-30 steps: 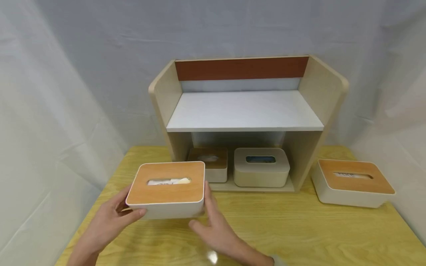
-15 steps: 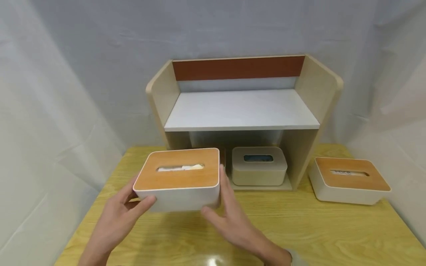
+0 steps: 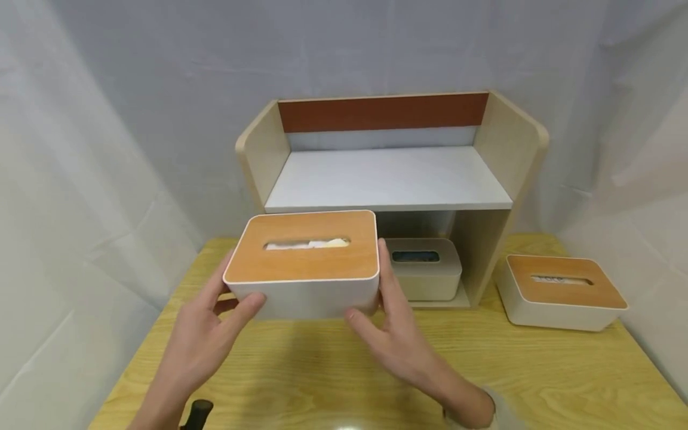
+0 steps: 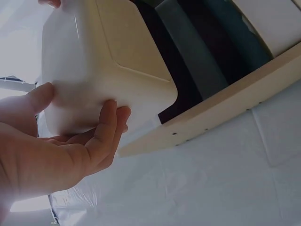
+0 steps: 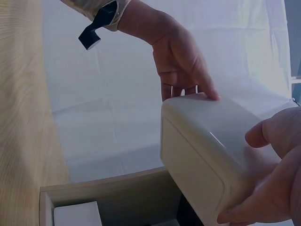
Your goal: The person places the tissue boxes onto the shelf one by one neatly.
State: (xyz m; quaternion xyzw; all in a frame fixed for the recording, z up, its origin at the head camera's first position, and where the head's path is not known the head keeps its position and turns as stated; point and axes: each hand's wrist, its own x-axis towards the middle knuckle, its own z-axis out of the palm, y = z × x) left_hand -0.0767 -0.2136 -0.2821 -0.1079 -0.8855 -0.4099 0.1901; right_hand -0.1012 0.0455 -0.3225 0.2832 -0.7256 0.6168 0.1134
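A white tissue box [image 3: 306, 298] with a wood-look lid is held up off the table, in front of the shelf's left half. White tissue or paper shows in its slot. My left hand [image 3: 204, 334] grips its left end, thumb on the front wall. My right hand [image 3: 400, 334] holds the right end, thumb at the lower front edge and fingers along the side. In the left wrist view, the left hand's fingers [image 4: 106, 125] reach under the pale base. The right wrist view shows the underside of the box [image 5: 193, 165] between both hands.
A two-tier shelf [image 3: 387, 179] stands at the back of the wooden table [image 3: 333, 376]. A beige tissue box [image 3: 424, 278] sits in its lower compartment. Another wood-lidded tissue box [image 3: 564, 292] lies on the table at the right. Near my left wrist is a black rod-like part [image 3: 199, 413].
Both hands have raised the tissue box and carried it right and toward the shelf. It now hides the box in the shelf's lower left.
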